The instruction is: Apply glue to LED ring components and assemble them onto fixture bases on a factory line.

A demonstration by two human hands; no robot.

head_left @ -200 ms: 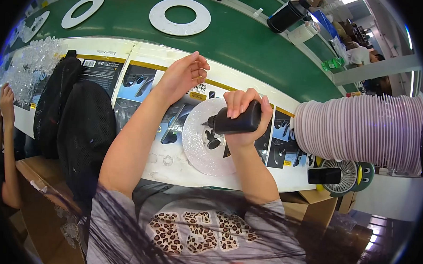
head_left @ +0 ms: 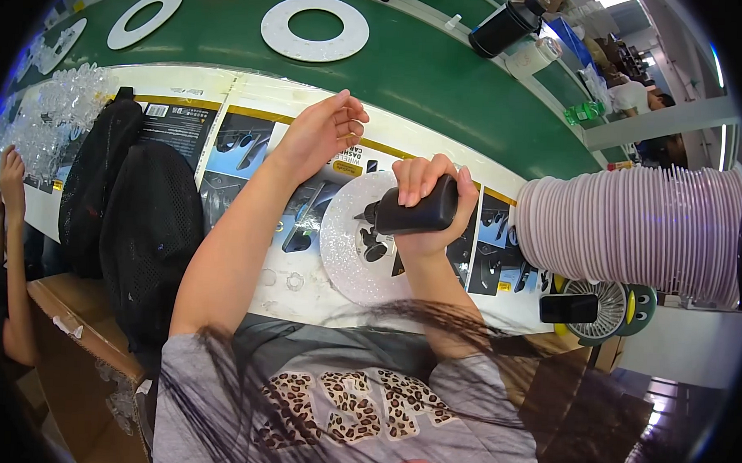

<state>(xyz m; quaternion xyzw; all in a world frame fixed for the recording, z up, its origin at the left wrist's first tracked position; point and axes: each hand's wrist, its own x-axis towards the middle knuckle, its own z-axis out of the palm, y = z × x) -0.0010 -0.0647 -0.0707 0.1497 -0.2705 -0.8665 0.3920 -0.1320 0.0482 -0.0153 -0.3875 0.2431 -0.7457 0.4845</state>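
Observation:
My right hand [head_left: 435, 203] is wrapped round a black squeeze bottle [head_left: 417, 209], tilted so its narrow nozzle points left. The nozzle tip is over a white, glittery flat ring [head_left: 346, 259] that lies on the printed table covering; the hand and forearm hide part of the ring's right side. To the left, my left hand [head_left: 324, 138] hovers beyond the ring with its fingers loosely bent and apart, and nothing shows in it. Two small clear plastic pieces [head_left: 294, 282] lie on the white surface left of the ring.
Stacked pale pink rings [head_left: 628, 230] stand on the right, with a small fan [head_left: 603, 312] and a black phone [head_left: 568, 308] beneath. Black mesh bags [head_left: 151, 238] and heaped clear pieces [head_left: 70, 111] are left. White rings [head_left: 352, 42] lie on the green belt [head_left: 443, 94]. Another person's hand [head_left: 11, 178] shows far left.
Both hands and the bottle stay practically in place. Strands of hair have swung upward across the lower part of the view, over the right forearm.

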